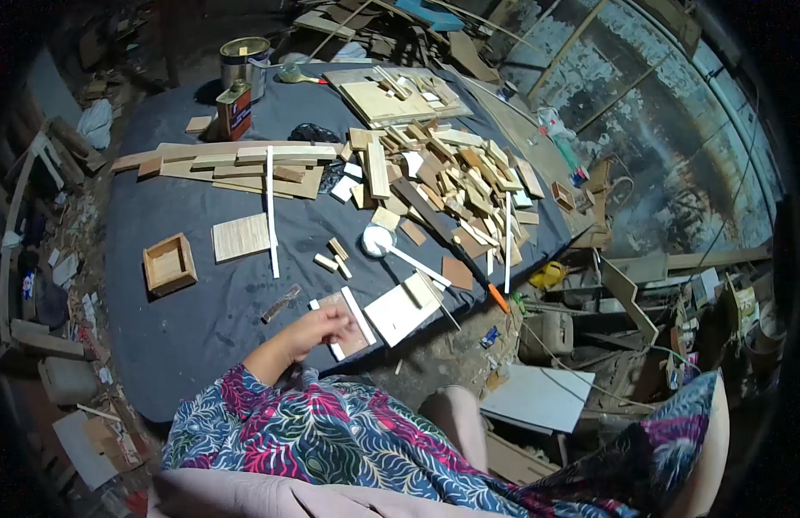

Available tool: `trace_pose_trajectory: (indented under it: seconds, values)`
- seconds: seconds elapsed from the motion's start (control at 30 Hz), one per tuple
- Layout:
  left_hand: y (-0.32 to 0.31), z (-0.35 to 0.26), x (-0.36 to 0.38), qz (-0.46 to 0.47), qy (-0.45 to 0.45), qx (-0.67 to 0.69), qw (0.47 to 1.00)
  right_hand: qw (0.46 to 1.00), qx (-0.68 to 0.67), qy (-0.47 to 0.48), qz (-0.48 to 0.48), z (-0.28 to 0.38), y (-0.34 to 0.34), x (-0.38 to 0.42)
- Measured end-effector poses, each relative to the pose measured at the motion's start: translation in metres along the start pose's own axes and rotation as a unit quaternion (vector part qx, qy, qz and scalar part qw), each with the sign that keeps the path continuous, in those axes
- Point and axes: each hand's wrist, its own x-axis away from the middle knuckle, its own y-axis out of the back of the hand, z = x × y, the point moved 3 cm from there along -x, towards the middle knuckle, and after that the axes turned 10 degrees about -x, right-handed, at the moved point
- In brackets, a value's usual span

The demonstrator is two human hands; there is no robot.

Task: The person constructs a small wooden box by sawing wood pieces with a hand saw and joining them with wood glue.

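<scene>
My left hand is over a small wooden panel with white strips along its sides, at the table's front edge. Its fingers are bent together, slightly blurred; whatever they may hold is too small to make out. Immediately right of the panel lies a white board with a short wooden block on it. Beyond these, a round tub of white paste has a white stick beside it. Several small wood blocks lie behind the panel. Only my right sleeve shows at far right; the right hand is out of view.
An open wooden box and a square slatted board lie on the dark-covered table. A heap of wood offcuts and an orange-handled saw occupy the right. Behind stand a red can and a metal tin.
</scene>
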Motion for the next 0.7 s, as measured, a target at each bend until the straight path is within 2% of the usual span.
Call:
trace_pose_trajectory:
  seconds: [0.03, 0.07, 0.1, 0.17, 0.23, 0.3, 0.37, 0.6, 0.7]
  values:
    - [0.003, -0.006, 0.009, 0.005, 0.0, -0.004, 1.0, 1.0, -0.002, 0.009, -0.007, 0.003, -0.004, -0.001]
    - [-0.002, -0.023, 0.027, 0.106, -0.06, -0.129, 0.984, 1.0, -0.002, 0.019, -0.011, 0.007, -0.006, -0.004]
    - [-0.006, -0.04, 0.049, 0.199, -0.12, -0.251, 0.94, 0.999, 0.002, 0.032, -0.012, 0.011, -0.005, -0.008]
    - [-0.003, -0.08, 0.091, 0.275, -0.242, -0.393, 0.844, 0.998, 0.011, 0.059, -0.001, 0.021, 0.004, -0.022]
    - [0.004, -0.109, 0.133, 0.274, -0.277, -0.438, 0.81, 0.996, 0.009, 0.09, 0.02, 0.026, 0.016, -0.041]
    - [0.002, -0.157, 0.182, 0.217, -0.352, -0.545, 0.729, 0.991, -0.013, 0.128, 0.032, 0.017, 0.017, -0.055]
    - [-0.006, -0.184, 0.238, 0.303, -0.357, -0.563, 0.681, 0.985, -0.042, 0.165, 0.033, 0.006, 0.013, -0.067]
    - [-0.039, -0.24, 0.229, 0.345, -0.342, -0.523, 0.7, 0.959, -0.12, 0.258, 0.017, -0.007, -0.003, -0.08]
    - [-0.02, -0.222, 0.234, 0.364, -0.353, -0.488, 0.71, 0.949, -0.142, 0.281, 0.012, -0.009, -0.003, -0.08]
